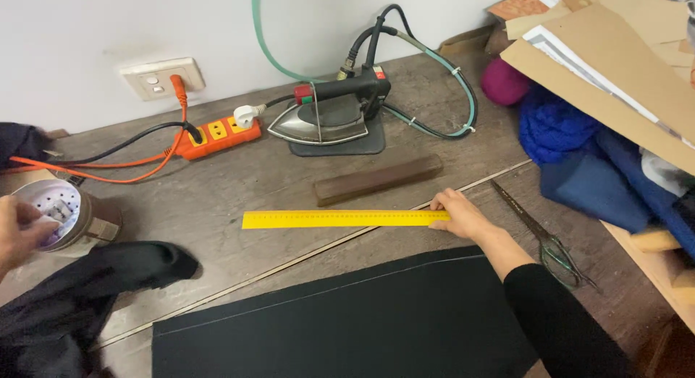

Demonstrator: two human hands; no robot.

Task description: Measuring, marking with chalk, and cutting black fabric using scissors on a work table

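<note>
Two hands are at work: the right hand (457, 213) rests its fingertips on the right end of a yellow ruler (344, 219), pressing rather than clasping it, on the wooden table (217, 197) just above the black fabric (340, 327); the left hand (18, 233) curls over something small and pale at a round container (61, 213), though what it grips I cannot tell. Thin, stiff and light, the ruler would likely slide easily and lift best by one end; a steam iron (326, 121), dark wooden block (378, 179) and scissors (543, 237) lie farther out.
</note>
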